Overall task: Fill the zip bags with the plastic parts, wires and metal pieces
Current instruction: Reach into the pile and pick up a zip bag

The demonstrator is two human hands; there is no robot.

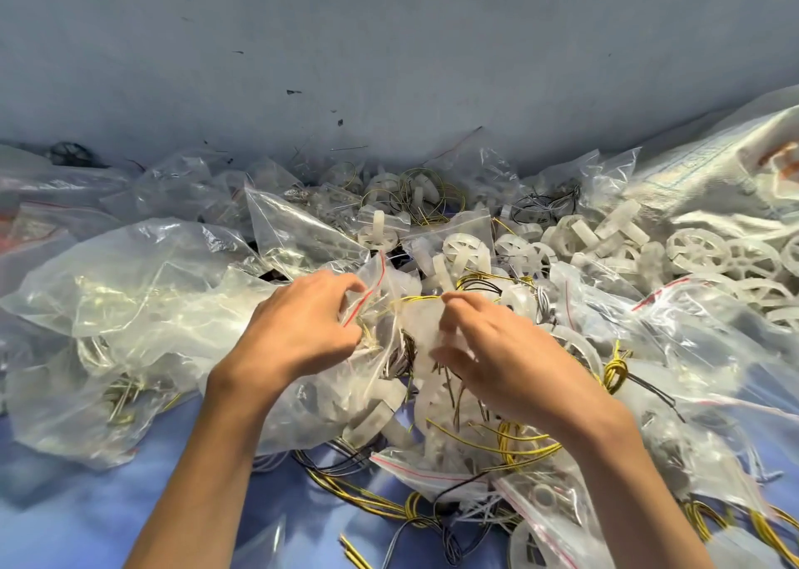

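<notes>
My left hand (pixel 298 326) pinches the red-striped mouth of a clear zip bag (pixel 380 283) at the middle of the pile. My right hand (pixel 497 352) grips a bundle of yellow and dark wires (pixel 415 299) together with white plastic parts, right at the bag's opening. The right fingers are blurred. Loose white plastic wheels (pixel 700 248) lie heaped at the right. More yellow wire coils (pixel 519 443) lie under my right wrist. Thin metal pins (pixel 121 400) show inside a clear bag at the left.
Many crumpled clear zip bags (pixel 142 283) cover the blue sheet (pixel 86 508) on both sides. A white woven sack (pixel 713 171) lies at the far right. A grey-blue wall (pixel 389 50) rises behind the pile. Wires trail along the near edge.
</notes>
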